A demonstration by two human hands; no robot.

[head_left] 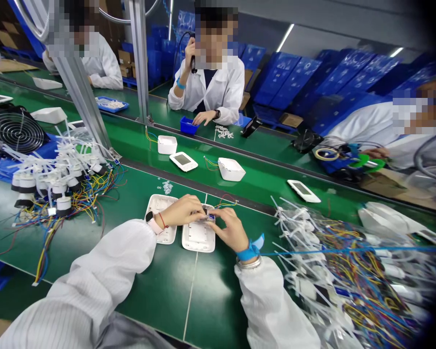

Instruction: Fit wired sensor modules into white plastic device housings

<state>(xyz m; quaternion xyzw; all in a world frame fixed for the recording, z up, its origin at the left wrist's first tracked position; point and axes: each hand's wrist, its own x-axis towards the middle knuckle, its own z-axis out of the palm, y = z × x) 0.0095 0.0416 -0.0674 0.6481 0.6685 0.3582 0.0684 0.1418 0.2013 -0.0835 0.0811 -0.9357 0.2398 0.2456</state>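
Two white plastic housings lie side by side on the green table. My left hand (185, 211) reaches across the left housing (166, 236), and its closed fingertips grip a small part (205, 214) at the top edge of the right housing (198, 237). My right hand (231, 229) pinches the same small part from the right, thumb below and forefinger above. The part looks dark and partly blue; its details are mostly hidden by the fingers. Thin red and yellow wires (228, 201) run out behind my right hand.
Wired parts are heaped at the left (60, 184) and right (334, 271). Small clear rings (167, 187) lie behind the left housing. White housings (231, 169) and display units (183, 161) sit on the green belt. Across it are several people, one near a blue bin (189, 125).
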